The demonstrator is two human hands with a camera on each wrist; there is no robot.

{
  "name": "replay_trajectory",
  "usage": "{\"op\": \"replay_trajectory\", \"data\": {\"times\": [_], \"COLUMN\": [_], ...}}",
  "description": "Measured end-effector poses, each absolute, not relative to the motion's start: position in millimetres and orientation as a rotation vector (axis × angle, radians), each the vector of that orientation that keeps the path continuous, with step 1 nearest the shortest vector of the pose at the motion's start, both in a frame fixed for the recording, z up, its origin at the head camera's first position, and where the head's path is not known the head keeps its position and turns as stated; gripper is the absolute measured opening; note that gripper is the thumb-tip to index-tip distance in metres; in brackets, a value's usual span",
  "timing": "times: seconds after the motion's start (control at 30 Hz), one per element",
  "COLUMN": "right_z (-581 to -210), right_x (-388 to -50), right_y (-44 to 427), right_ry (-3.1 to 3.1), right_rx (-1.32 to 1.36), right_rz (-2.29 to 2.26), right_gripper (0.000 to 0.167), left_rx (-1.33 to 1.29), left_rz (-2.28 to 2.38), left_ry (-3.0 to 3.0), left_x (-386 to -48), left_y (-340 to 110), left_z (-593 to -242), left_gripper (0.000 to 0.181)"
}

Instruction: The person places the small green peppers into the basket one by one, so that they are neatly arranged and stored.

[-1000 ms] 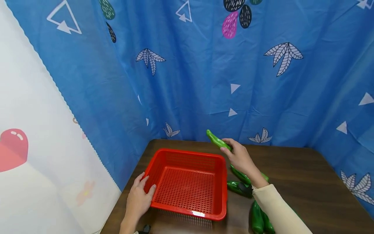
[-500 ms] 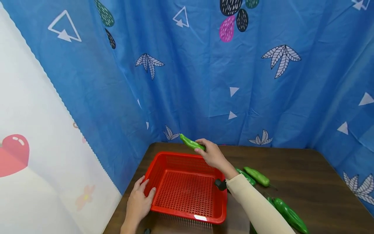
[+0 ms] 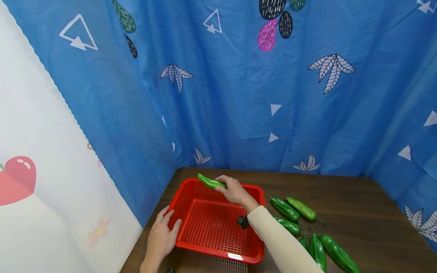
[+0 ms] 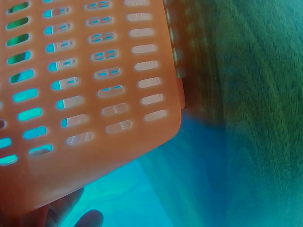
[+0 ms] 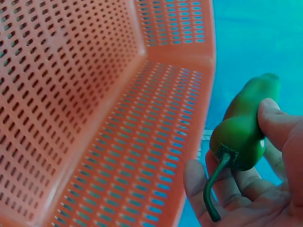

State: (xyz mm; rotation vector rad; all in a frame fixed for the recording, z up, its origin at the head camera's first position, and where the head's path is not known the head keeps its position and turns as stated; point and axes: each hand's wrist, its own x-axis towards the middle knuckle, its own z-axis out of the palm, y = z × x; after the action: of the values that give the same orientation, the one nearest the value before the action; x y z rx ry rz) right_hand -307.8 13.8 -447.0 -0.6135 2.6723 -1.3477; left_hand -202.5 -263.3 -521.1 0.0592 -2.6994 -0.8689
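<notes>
A red slotted basket (image 3: 218, 223) sits on the table, and no pepper shows on its visible floor. My left hand (image 3: 161, 237) grips its left rim, thumb inside; in the left wrist view, fingertips (image 4: 90, 218) show past the edge of the basket wall (image 4: 94, 161). Over the basket's back part, my right hand (image 3: 235, 191) holds a green pepper (image 3: 209, 182) between thumb and fingers. From the right wrist view, the pepper (image 5: 244, 127) has its curved stem towards the palm of the hand (image 5: 265, 175), beside the basket wall (image 5: 128, 156).
Several green peppers lie on the brown table (image 3: 355, 212) right of the basket, including a lighter one (image 3: 301, 208) and a dark one (image 3: 338, 253). The right sleeve (image 3: 280, 242) crosses in front of some. A blue curtain (image 3: 232, 94) hangs behind the table.
My right hand has carried the pepper leftward from the basket's right back corner, then lower over its back part. More peppers show beside the sleeve. My left hand stays at the rim.
</notes>
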Motion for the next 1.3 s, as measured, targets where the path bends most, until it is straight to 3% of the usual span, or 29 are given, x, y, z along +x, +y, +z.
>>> {"op": "replay_trajectory", "data": {"times": [0.77,1.3], "right_z": [-515.6,-521.4], "right_x": [-305.5,-305.9], "right_y": [3.3,-8.7], "right_ry": [2.668,2.688], "right_rx": [-0.371,-0.448], "right_rz": [-1.279,-1.241], "right_gripper": [0.031,0.032], "left_rx": [0.05,0.082], "left_rz": [-0.884,-0.873], "left_ry": [-2.668,-2.667], "left_x": [-202.2,-200.6], "left_y": [-253.4,-261.7], "left_z": [-523.8,-519.6], "left_gripper": [0.046,0.046]}}
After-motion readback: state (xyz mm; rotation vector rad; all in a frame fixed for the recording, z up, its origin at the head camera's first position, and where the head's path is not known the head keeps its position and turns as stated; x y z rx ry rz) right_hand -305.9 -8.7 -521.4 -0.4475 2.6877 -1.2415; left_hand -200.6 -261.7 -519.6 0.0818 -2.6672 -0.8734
